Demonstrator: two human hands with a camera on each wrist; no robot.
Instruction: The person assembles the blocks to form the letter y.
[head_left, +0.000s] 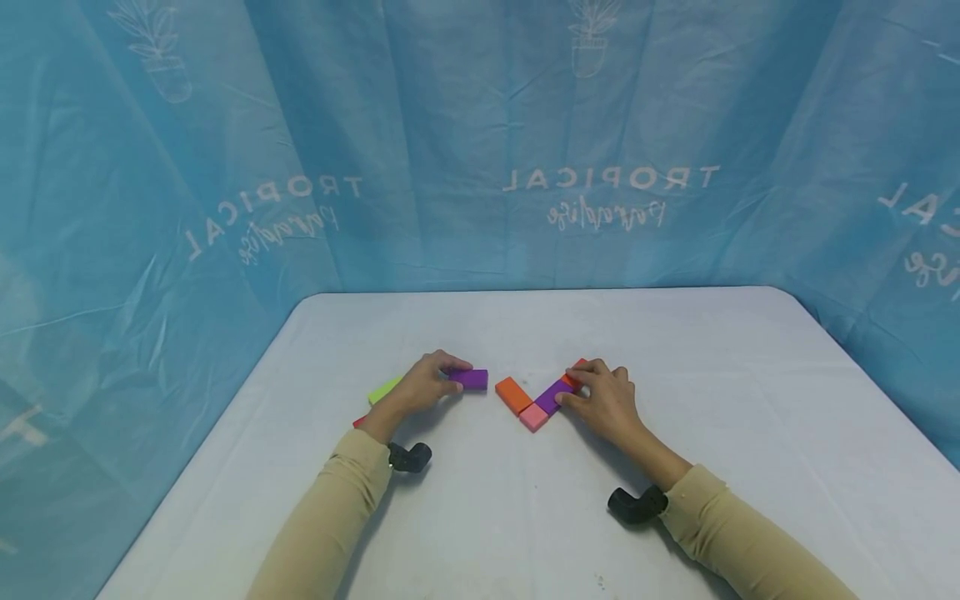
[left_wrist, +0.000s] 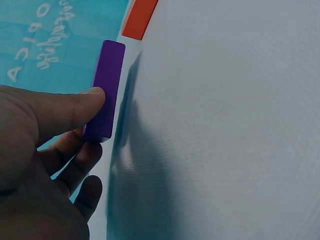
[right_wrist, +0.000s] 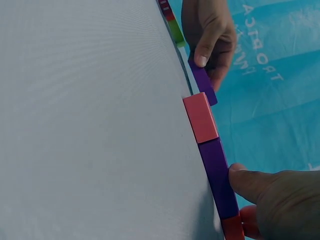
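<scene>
My left hand [head_left: 429, 382] pinches a purple block [head_left: 470, 380] between thumb and fingers. In the left wrist view this purple block [left_wrist: 106, 90] stands out past the thumb, its far end free. My right hand [head_left: 606, 400] is at a slanting row of blocks, its thumb against the side of a second purple block [head_left: 551, 398] and its fingertips by an orange-red block [head_left: 570, 381]. A pink block [head_left: 534, 417] adjoins the purple one's near end. From there an orange block [head_left: 513, 396] slants away to the left, forming a V.
Partly hidden by the left forearm are a lime-green block [head_left: 384, 390] and a red block [head_left: 359, 422]. Everything lies on a white-covered table [head_left: 480, 517]. Behind it hangs a blue printed curtain [head_left: 450, 242]. Each wrist carries a black mount [head_left: 636, 506].
</scene>
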